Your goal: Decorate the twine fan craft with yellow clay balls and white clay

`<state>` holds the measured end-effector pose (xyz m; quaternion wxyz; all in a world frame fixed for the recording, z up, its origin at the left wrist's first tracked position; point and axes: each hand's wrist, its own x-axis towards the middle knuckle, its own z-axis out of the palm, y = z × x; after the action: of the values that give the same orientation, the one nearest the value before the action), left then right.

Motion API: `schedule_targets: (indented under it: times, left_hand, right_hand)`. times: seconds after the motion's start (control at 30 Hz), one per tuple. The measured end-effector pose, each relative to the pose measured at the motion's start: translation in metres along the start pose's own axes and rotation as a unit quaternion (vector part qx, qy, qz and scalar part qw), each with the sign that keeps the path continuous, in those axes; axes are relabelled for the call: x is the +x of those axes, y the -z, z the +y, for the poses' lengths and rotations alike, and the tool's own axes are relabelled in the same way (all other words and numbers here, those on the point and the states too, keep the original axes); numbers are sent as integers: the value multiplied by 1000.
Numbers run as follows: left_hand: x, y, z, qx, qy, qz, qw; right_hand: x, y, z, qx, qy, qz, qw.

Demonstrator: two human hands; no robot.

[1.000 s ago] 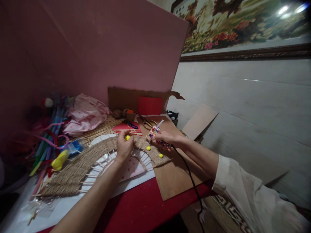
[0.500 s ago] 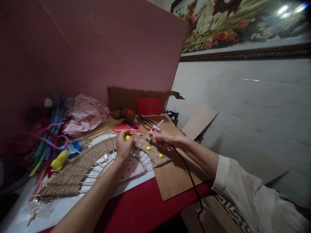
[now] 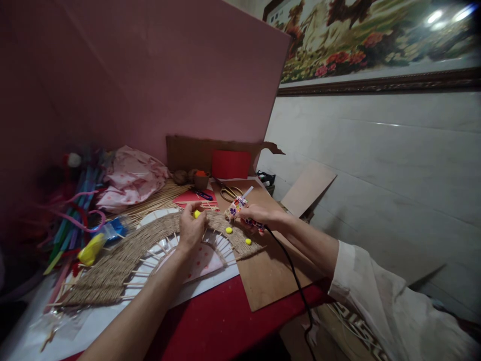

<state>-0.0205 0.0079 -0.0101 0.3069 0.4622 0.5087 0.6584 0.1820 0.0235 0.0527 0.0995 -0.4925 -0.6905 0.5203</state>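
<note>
Left hand (image 3: 191,229) pressed down on the crown of the woven twine arch (image 3: 124,255), thumb and forefinger pinched tight on a yellow pompom (image 3: 196,213) held against the weave. Right hand (image 3: 259,215) just right of that spot, fingers wrapped fully round a patterned glue gun (image 3: 238,205), nozzle aimed down-left at the arch's top edge, black cord (image 3: 296,286) trailing off the arch's right end and over the cardboard sheet (image 3: 270,271) toward the table edge. Two more yellow pompoms (image 3: 228,229) already sitting on the right slope of the arch, well apart from the pinched one. Scissors (image 3: 229,191) and a bundle of thin sticks (image 3: 158,198) lying beyond the arch, toward the pink backdrop (image 3: 169,75). Likely trouble from here: fingertips very near a hot nozzle, so a burn if the tip strays; a pompom set crooked or sliding if released before the glue grips; strings of glue dragged across the twine; the cord snagging on the cardboard edge and tugging the gun off aim.
</note>
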Motion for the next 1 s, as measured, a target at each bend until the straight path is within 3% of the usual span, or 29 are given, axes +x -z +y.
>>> schedule_targets:
  times: [0.37,0.77,1.0]
  left_hand:
    - [0,0,-1,-5,6,-3,1000]
    - [1,1,-2,-11,11,-5,1000]
    - [1,1,-3,-10,7,-5,1000]
  right_hand:
    - [-2,-1,-2,9,-3,0,1000]
    - [-11,4,-13,60,6,54,997]
    - [-9,-3,-14,66,-67,44,995]
